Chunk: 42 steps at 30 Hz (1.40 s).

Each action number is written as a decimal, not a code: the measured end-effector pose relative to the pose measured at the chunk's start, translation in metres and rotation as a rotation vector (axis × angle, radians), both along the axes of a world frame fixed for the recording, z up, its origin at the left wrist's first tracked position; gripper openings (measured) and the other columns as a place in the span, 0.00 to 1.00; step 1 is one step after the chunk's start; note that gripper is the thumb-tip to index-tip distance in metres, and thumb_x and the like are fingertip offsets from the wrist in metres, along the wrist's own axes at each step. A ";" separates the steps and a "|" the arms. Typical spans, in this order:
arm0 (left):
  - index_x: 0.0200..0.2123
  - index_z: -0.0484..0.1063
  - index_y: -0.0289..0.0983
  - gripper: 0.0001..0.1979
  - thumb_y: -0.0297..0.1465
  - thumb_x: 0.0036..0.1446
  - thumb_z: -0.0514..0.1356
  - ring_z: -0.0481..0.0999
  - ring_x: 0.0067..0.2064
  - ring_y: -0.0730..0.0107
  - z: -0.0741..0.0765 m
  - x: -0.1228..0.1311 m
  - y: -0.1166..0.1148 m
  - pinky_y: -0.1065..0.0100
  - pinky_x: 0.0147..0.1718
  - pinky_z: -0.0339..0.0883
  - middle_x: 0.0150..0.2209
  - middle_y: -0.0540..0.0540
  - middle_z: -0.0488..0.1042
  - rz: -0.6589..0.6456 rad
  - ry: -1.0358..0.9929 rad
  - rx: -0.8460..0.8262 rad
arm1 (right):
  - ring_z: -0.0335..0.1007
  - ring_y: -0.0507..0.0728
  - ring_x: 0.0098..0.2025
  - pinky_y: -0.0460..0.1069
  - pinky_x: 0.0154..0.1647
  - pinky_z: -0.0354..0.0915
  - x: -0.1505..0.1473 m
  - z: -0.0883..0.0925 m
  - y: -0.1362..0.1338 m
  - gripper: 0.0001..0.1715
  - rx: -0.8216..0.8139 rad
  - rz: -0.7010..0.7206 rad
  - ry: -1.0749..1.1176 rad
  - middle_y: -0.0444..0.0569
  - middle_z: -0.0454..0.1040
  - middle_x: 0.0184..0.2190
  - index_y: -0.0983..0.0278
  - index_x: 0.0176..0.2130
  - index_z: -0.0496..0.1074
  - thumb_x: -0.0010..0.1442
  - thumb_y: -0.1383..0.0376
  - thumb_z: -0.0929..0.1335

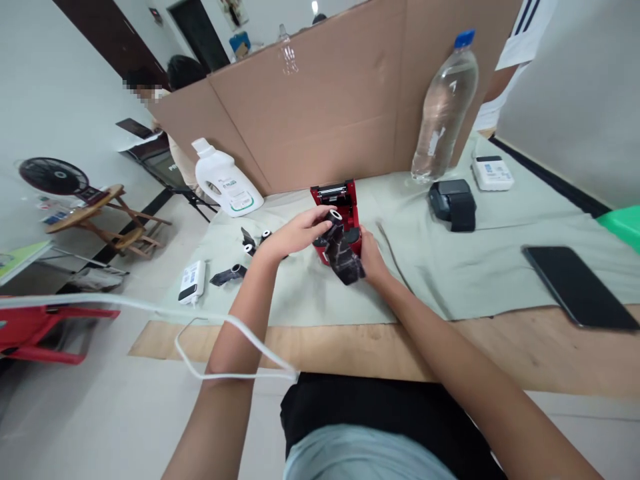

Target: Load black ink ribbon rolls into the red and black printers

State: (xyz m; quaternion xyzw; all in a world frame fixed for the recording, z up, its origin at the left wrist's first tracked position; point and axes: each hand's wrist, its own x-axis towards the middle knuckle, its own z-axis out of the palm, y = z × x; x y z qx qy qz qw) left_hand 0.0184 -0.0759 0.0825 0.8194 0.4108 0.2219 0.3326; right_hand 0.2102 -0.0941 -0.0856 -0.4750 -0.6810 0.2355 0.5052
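Red box mid-frame, left hand, fingers pinching black roll, right hand against box, its finger grip unclear, cardboard blocking upper centre, bottle upper right.

Black roll, tail unwound, against upright-lidded red device

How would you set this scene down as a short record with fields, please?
left hand: holds a small black roll with a white core, dark strip hanging below
right hand: at the side of a red box-shaped device
device lid: raised
left side: more black rolls, white plastic jug with handle
right side: clear plastic bottle with blue cap, flat black rectangular phone
behind: brown cardboard panel
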 end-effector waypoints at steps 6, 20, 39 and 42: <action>0.61 0.71 0.37 0.22 0.29 0.65 0.54 0.73 0.63 0.55 -0.038 0.017 0.070 0.56 0.65 0.63 0.63 0.40 0.74 -0.020 0.389 0.184 | 0.63 0.75 0.62 0.70 0.64 0.62 0.000 -0.004 0.003 0.50 0.029 -0.038 -0.015 0.61 0.67 0.62 0.60 0.70 0.53 0.55 0.54 0.72; 0.50 0.82 0.40 0.17 0.34 0.63 0.57 0.80 0.53 0.55 -0.055 0.041 0.084 0.59 0.57 0.70 0.52 0.44 0.82 -0.039 0.450 0.048 | 0.61 0.75 0.64 0.71 0.65 0.61 0.001 -0.005 0.003 0.56 -0.023 -0.045 -0.008 0.61 0.66 0.63 0.59 0.70 0.52 0.54 0.47 0.76; 0.58 0.75 0.42 0.18 0.26 0.71 0.52 0.78 0.60 0.63 -0.145 0.011 -0.018 0.51 0.68 0.55 0.56 0.42 0.80 0.167 0.045 1.071 | 0.69 0.62 0.61 0.60 0.65 0.64 0.007 0.056 0.117 0.42 -0.202 -0.001 0.588 0.53 0.75 0.58 0.59 0.58 0.70 0.51 0.41 0.72; 0.58 0.76 0.43 0.18 0.26 0.71 0.52 0.79 0.58 0.64 -0.145 0.012 -0.023 0.53 0.68 0.55 0.55 0.43 0.81 0.178 0.068 1.098 | 0.71 0.60 0.55 0.58 0.64 0.63 -0.005 0.054 0.118 0.31 -0.108 -0.019 0.603 0.49 0.77 0.49 0.59 0.48 0.73 0.54 0.41 0.70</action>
